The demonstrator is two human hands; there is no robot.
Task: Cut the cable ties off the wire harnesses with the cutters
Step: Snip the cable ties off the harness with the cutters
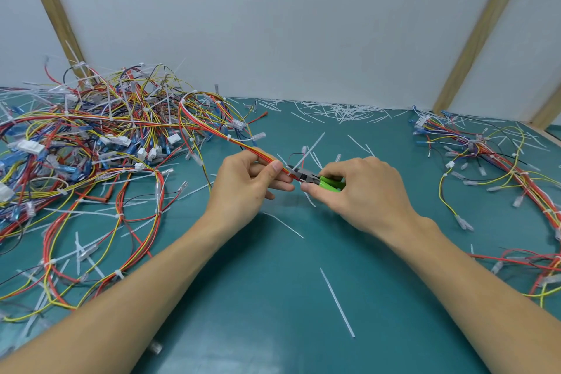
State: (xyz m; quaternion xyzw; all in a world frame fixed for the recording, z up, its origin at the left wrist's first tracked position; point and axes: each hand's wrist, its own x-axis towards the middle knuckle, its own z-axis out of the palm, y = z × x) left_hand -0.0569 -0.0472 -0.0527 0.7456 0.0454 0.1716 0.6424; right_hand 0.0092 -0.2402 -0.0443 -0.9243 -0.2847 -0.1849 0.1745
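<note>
My two hands, left (243, 182) and right (361, 188); one pair of cutters (315, 178); two harness heaps, left (91, 146) and right (498, 158).

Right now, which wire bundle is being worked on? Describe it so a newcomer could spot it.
From the big tangled pile at the left of the green mat, one red-and-yellow bundle runs out toward the middle. Unlike the rest, it is pinched in the left hand, meeting the green-handled cutters.

Your right hand (361, 188) covers most of the cutters (315, 178); whether their tips touch a tie is too small to tell.
</note>
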